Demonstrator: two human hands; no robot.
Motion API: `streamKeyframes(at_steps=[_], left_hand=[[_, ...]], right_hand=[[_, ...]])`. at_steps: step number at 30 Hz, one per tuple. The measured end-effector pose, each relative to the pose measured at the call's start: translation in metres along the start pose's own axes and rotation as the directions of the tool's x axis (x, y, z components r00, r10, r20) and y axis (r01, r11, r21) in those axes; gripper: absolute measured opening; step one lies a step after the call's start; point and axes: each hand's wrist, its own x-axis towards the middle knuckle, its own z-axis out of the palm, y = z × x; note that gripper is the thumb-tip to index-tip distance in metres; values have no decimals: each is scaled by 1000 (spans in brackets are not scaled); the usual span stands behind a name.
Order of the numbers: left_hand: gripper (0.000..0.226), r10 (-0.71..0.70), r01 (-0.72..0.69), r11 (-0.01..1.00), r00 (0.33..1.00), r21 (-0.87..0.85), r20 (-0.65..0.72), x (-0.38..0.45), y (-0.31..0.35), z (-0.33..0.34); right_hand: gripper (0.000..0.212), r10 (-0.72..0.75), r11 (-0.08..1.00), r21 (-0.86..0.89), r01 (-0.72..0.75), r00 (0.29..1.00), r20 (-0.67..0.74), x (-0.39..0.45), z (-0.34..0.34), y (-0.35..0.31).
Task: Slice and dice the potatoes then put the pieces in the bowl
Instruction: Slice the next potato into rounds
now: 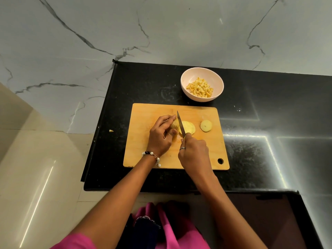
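Left hand (161, 136) fingers grip round potato (175, 125); right hand (195, 151) grips steel knife (181, 124).

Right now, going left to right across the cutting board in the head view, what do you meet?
Left hand holding the potato → knife → cut slices → potato end piece.
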Motion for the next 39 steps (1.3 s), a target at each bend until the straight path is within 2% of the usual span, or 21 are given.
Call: streamKeyframes(at_steps=[15,21,39], left_hand=[[45,-25,25,999,1000,-32,-9,0,-1,1],[46,-44,42,997,999,-70,-24,0,0,2],[47,-84,83,991,996,-101,-4,0,5,-1]], right_hand=[[27,17,998,-56,-14,998,61,0,-11,-14],[23,-74,987,-141,79,996,43,4,-12,-29],[28,-94,979,-178,102,994,52,9,9,-18]])
